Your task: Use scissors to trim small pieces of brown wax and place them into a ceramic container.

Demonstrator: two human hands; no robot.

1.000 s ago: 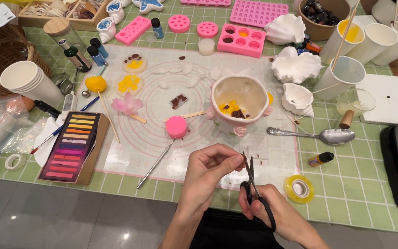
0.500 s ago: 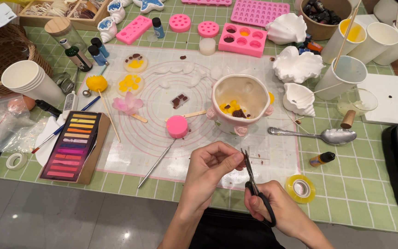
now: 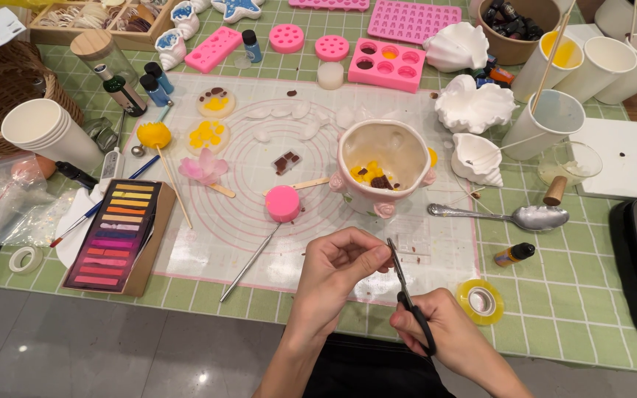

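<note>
Below, a green checked tablecloth (image 3: pixel 554 324) bears a white silicone mat (image 3: pixel 259 221).

Scissors (image 3: pixel 409 295) in right hand (image 3: pixel 444 332), blades up just right of left hand (image 3: pixel 337 269) fingertips (image 3: pixel 382 254); cup (image 3: pixel 383 166) beyond fingers on mat (image 3: pixel 208 243), tape roll (image 3: pixel 481 301) right, spoon (image 3: pixel 510 216) right-beyond, metal pick (image 3: pixel 248 264) left.

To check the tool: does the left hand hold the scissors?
No, the right hand grips the scissors; the left hand only pinches near the blades.
</note>
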